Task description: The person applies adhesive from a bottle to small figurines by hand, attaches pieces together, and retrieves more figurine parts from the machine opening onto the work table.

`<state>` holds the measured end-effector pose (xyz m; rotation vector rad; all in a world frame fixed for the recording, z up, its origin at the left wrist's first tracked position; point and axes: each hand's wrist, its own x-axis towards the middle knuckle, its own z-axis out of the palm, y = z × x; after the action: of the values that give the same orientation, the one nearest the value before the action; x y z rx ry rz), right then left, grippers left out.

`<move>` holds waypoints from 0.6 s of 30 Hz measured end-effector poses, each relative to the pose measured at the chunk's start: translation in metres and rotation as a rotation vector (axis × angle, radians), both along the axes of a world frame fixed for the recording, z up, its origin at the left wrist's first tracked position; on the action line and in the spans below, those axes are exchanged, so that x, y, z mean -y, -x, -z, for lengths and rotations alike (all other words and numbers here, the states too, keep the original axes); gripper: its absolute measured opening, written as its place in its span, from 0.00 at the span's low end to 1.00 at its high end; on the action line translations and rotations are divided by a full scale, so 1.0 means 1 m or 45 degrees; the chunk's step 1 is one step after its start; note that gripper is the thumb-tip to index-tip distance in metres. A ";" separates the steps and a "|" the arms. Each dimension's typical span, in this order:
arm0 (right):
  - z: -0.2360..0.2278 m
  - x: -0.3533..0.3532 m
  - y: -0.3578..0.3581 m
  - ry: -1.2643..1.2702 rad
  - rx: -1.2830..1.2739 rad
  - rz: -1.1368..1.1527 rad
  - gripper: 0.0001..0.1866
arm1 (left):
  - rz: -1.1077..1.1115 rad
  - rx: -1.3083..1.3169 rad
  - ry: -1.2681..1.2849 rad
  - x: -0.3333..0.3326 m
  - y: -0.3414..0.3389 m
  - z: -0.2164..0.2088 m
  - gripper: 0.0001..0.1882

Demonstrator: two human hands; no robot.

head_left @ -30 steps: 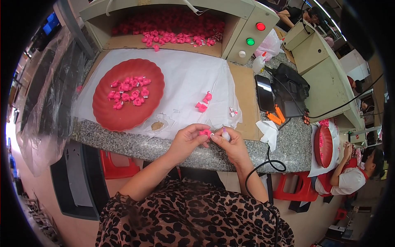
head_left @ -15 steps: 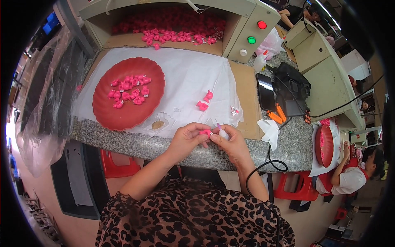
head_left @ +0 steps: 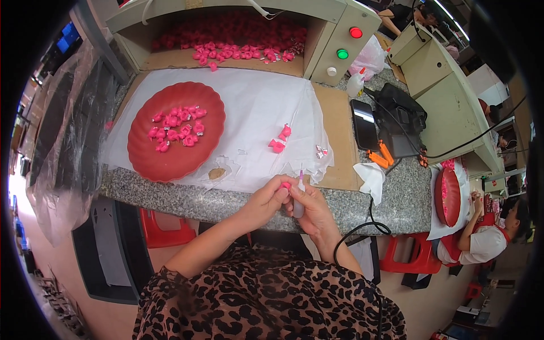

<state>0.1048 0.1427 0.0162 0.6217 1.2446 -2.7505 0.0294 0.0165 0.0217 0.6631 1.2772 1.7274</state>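
Note:
Over the front edge of the bench, my left hand (head_left: 264, 203) pinches a small pink plastic figure (head_left: 286, 185). Close beside it, my right hand (head_left: 314, 211) is closed round a small translucent bottle (head_left: 298, 208) with a purple collar and a thin needle tip pointing away from me. The fingertips of both hands meet near the figure, and part of it is hidden by them. Two more pink figures (head_left: 277, 145) lie on the white paper (head_left: 243, 107) beyond my hands. To their right sit a few small shiny silver pieces (head_left: 321, 151).
At left a red scalloped plate (head_left: 144, 150) carries several pink figures. Many more fill the opening of a beige cabinet (head_left: 323, 54). On the right are a phone (head_left: 364, 124), orange-handled tool (head_left: 378, 158), black bag (head_left: 396, 116), tissue (head_left: 371, 180) and cable. A co-worker (head_left: 481, 243) sits far right.
My right hand has turned, bringing the bottle more upright in its grip, with more of its body showing below the fingers. Both hands stay close together, and the pink figure remains in my left.

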 end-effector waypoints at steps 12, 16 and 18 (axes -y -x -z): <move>0.001 0.010 -0.002 0.072 -0.055 0.109 0.08 | -0.008 0.030 -0.011 -0.002 -0.003 0.005 0.11; -0.002 0.014 -0.001 0.068 -0.057 0.153 0.08 | 0.035 -0.023 -0.007 -0.001 -0.002 0.004 0.11; -0.002 0.015 -0.001 0.088 -0.085 0.156 0.08 | 0.029 -0.051 0.010 -0.001 -0.002 0.004 0.11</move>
<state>0.1060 0.1276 0.0177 0.6247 1.1546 -2.9233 0.0314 0.0170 0.0172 0.7078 1.2988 1.6976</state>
